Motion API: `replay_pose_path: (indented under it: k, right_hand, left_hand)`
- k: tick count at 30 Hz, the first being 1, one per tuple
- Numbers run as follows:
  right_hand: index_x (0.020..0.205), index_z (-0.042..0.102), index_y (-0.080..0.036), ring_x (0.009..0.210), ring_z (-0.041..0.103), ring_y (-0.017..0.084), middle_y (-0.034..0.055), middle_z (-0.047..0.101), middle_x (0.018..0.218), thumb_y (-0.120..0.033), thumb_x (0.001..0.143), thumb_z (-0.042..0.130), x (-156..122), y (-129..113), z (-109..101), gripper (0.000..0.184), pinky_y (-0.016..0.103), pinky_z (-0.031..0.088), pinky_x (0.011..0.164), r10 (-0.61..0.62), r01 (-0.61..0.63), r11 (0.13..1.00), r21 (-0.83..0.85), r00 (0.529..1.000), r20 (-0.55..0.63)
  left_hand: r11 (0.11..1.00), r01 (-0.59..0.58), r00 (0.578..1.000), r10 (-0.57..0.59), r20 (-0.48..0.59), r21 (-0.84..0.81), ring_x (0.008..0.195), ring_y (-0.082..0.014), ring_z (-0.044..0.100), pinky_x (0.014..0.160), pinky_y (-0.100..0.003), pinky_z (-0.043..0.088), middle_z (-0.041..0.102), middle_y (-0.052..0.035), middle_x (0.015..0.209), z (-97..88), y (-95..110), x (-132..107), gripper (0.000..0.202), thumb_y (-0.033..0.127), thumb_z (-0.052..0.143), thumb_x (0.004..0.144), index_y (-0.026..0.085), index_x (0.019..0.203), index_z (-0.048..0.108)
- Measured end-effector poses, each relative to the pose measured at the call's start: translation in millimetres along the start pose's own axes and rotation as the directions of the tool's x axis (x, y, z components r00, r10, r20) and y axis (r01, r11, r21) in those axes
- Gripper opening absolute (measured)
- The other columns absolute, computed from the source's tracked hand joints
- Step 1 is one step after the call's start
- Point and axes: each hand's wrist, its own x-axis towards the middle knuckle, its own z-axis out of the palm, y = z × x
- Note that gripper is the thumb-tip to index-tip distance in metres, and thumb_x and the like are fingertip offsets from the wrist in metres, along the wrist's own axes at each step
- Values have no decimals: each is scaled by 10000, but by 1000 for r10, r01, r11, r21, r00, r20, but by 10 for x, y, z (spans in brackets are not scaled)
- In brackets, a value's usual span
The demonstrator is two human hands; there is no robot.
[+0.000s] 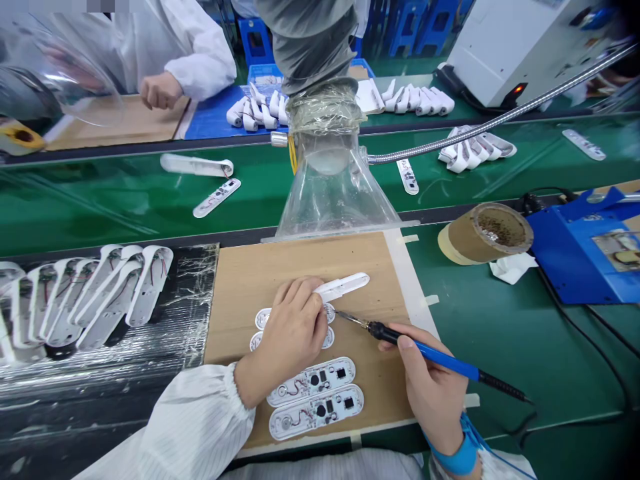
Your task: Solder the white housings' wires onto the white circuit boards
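Right hand is gripping soldering iron | left hand is lying over circuit board, white case beside its fingers (grip I cannot tell) | tip is pointing close; slipping may burn them

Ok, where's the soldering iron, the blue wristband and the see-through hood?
Soldering iron point(450, 363), head view: on its blue handle.
Blue wristband point(456, 459), head view: on the band itself.
See-through hood point(335, 200), head view: on its flared wall.

Pen-shaped soldering iron: blue and black. Long rounded circuit boards: white, black patches. Flat cardboard sheet: tan. Cloth sleeve: white, faint stripes. Band-shaped wrist strap: bright blue.
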Motion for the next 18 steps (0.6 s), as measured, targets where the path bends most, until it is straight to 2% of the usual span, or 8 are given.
replay_pose_path:
  k: [18]
  right_hand:
    - [1021,858,-248,714,829,225,46,844,803,-386,1006,729,-25,57,-59,190,297,694,648,18,-18,1000,6,999,-27]
  left_hand:
    - [999,25,1000,-25,11,-32,1151,-300,637,1002,-514,539,689,-110,1242,-23,-1,0,182,80,508,1016,234,923,532]
